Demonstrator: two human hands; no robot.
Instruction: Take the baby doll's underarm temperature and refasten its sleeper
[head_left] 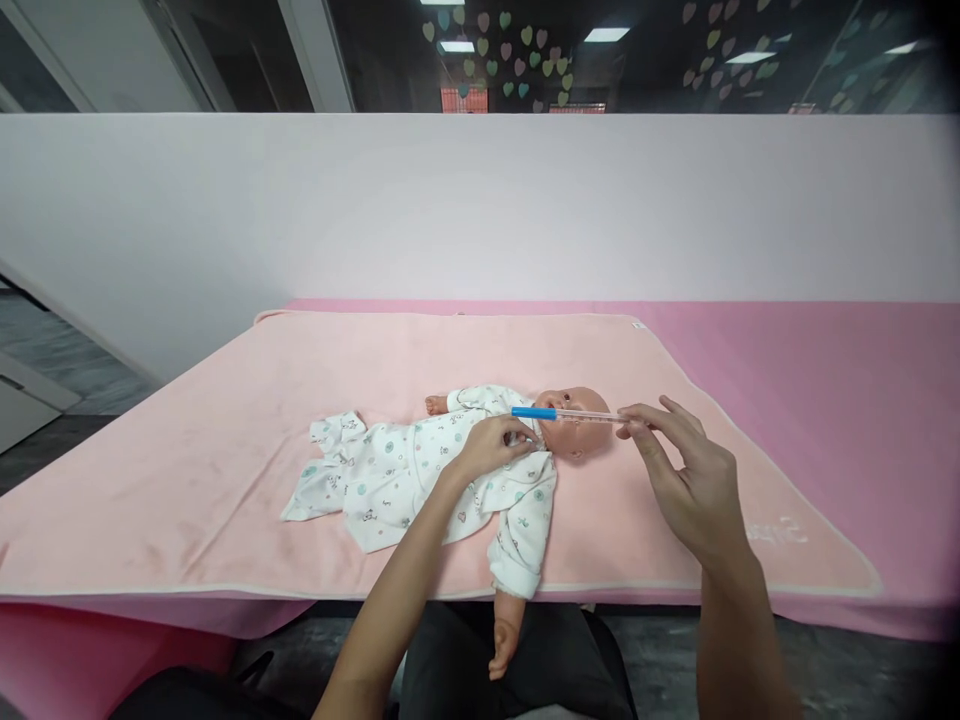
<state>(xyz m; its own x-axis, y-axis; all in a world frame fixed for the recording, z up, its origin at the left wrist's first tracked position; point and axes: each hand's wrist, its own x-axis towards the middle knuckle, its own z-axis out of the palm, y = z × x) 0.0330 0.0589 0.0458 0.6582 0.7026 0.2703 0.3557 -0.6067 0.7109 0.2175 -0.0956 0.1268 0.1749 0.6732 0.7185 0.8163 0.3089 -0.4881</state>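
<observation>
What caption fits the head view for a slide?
Right hand holds a blue-tipped thermometer above a baby doll on a pink blanket; left hand at the doll's collar.
</observation>
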